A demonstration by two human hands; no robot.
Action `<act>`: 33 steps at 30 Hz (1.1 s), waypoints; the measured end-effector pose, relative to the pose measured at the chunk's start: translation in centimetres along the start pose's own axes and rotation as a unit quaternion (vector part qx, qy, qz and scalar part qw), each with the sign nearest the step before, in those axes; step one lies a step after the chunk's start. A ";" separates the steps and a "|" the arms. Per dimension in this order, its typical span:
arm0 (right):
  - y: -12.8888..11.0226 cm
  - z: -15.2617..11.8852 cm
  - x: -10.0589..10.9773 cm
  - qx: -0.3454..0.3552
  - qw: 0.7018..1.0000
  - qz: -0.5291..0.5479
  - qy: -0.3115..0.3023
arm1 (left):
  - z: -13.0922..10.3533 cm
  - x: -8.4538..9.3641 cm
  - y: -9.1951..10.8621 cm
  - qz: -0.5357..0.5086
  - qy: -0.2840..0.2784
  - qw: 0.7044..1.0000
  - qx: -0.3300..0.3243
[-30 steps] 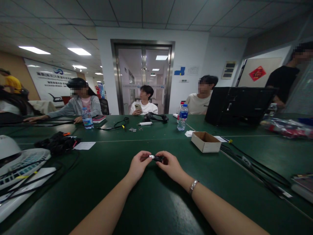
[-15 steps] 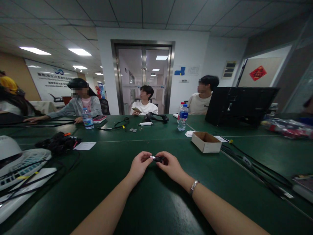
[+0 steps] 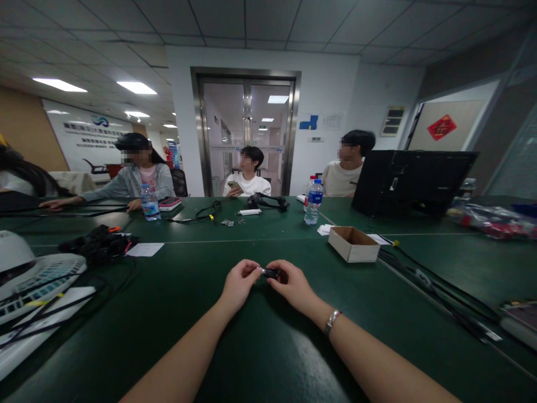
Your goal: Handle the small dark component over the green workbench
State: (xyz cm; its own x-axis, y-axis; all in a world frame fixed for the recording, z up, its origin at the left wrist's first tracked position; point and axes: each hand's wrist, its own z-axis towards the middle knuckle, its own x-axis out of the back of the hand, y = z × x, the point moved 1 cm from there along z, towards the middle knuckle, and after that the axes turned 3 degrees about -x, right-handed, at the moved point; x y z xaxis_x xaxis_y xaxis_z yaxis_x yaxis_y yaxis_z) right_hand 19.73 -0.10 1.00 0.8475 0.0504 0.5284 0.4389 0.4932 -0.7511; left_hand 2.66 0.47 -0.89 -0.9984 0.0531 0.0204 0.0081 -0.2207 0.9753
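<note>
A small black cylinder-like piece with a silvery end [image 3: 271, 273] is held level between my two hands, just above the green table [image 3: 260, 336]. My left hand [image 3: 238, 284] pinches its silvery end between thumb and fingers. From the other side, my right hand [image 3: 292, 284] closes its thumb and fingers round the black part. The fingers cover much of the piece, and its exact kind does not show. A silver bracelet [image 3: 332, 323] circles my right wrist.
An open cardboard box [image 3: 354, 244] stands right of my hands, near black cables [image 3: 436, 291]. Bottles [image 3: 313, 206] and a monitor [image 3: 413, 182] are farther back. On the left lie a white fan [image 3: 50, 274] and black gear [image 3: 96, 244]. Several people sit across the table.
Both hands stay almost in place. A little less of the silvery end shows between the fingertips than before.
</note>
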 end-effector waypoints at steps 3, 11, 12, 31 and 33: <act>0.0 0.1 0.0 0.001 1.000 0.004 0.000 | 0.0 0.0 0.0 0.007 -0.001 1.000 0.003; 0.5 0.1 -0.3 0.004 1.000 0.012 0.001 | -0.5 -0.2 1.2 -0.017 -0.001 1.000 0.004; 0.5 0.1 -0.3 0.003 1.000 0.014 0.000 | -0.5 -0.2 1.3 -0.021 -0.002 1.000 0.007; -0.6 -0.1 0.1 -0.015 0.999 0.019 -0.021 | -0.9 -0.1 1.9 -0.045 -0.002 0.999 -0.008; -0.7 -0.1 0.2 -0.017 0.999 0.018 -0.023 | -0.9 -0.1 2.1 -0.044 0.001 0.999 -0.010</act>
State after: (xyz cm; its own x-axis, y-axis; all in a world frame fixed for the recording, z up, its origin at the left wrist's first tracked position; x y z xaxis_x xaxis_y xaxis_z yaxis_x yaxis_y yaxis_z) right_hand 19.64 -0.56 1.61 0.8486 0.1082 0.5179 0.4189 0.4605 -0.7826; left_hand 2.72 -0.92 0.91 -0.9953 0.0708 -0.0655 -0.0804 -0.2341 0.9689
